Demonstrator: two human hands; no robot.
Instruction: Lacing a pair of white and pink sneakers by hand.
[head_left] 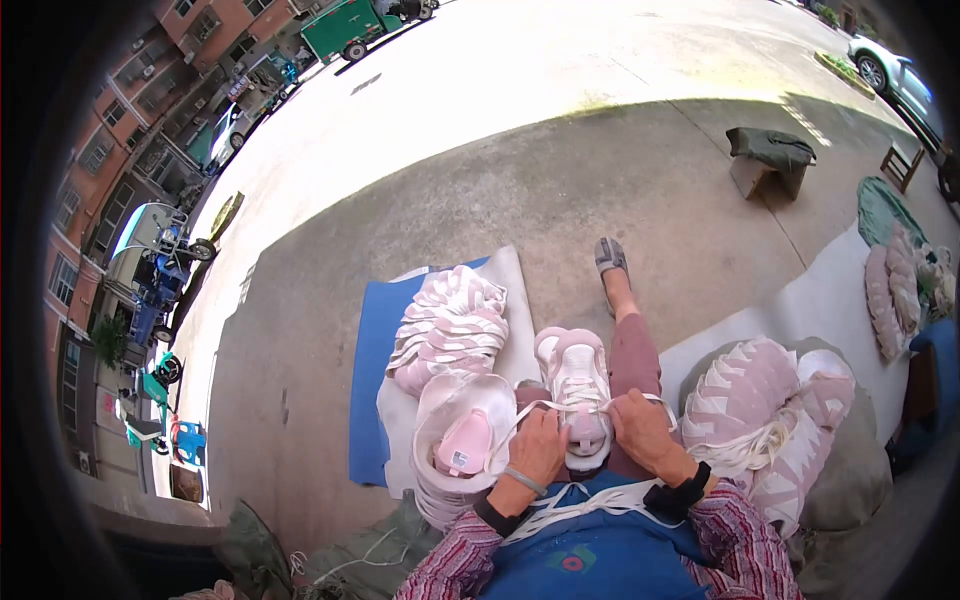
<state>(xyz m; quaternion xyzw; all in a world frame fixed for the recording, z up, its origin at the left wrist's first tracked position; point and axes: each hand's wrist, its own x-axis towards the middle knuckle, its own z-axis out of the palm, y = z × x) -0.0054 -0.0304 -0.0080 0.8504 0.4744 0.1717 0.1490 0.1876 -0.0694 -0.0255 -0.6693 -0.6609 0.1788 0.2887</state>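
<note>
A pink and white shoe upper [580,365] rests on my lap between my legs, its toe pointing away from me. White shoelace [567,407] crosses its eyelets near the tongue. My left hand [540,442] is closed on the lace at the upper's left edge. At the right edge my right hand [645,432] pinches the lace too, its fingertips partly hidden. Loose white laces [590,503] lie over my blue apron [570,560]. Beside my left hand is a nested stack of uppers [430,425] with a pink tongue showing.
More stacked uppers [450,325] lie on blue and white sheeting [370,385] at the left. To the right sit further uppers [745,390] with a lace bundle [735,452]. A cloth-topped box [768,165] stands farther off. Parked vehicles [160,270] line the left.
</note>
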